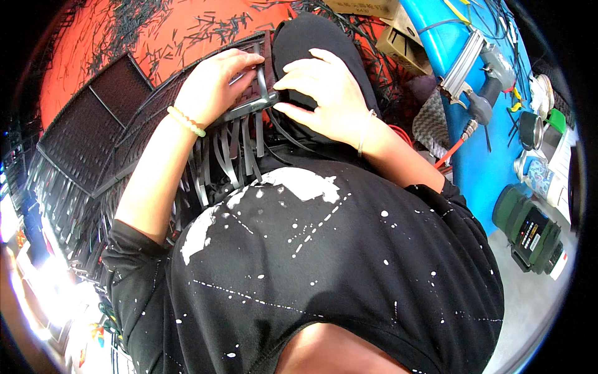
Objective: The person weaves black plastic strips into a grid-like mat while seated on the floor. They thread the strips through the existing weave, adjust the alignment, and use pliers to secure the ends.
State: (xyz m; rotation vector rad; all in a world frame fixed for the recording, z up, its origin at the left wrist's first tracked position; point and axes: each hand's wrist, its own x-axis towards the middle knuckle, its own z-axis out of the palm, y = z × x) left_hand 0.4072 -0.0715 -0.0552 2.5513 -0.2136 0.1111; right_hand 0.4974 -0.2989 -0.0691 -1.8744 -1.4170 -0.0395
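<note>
A dark woven panel (118, 124) of flat plastic strips rests across my lap, with loose strip ends (233, 156) hanging toward me. My left hand (215, 84), with a pale bead bracelet on the wrist, presses on the panel's near edge and its fingers curl over a strip. My right hand (324, 93), wearing a thin bracelet, pinches a dark strip (265, 90) at that same edge, against my black-clad knee (311, 37). The two hands almost touch.
The orange floor (81, 50) beyond is littered with cut strip scraps. At right a blue bench (479, 168) holds a pneumatic nail gun (479, 75) with an orange hose, a metal cup (531, 129) and small items. A green box-shaped device (529, 234) sits on the grey floor. Cardboard boxes (398, 37) stand behind.
</note>
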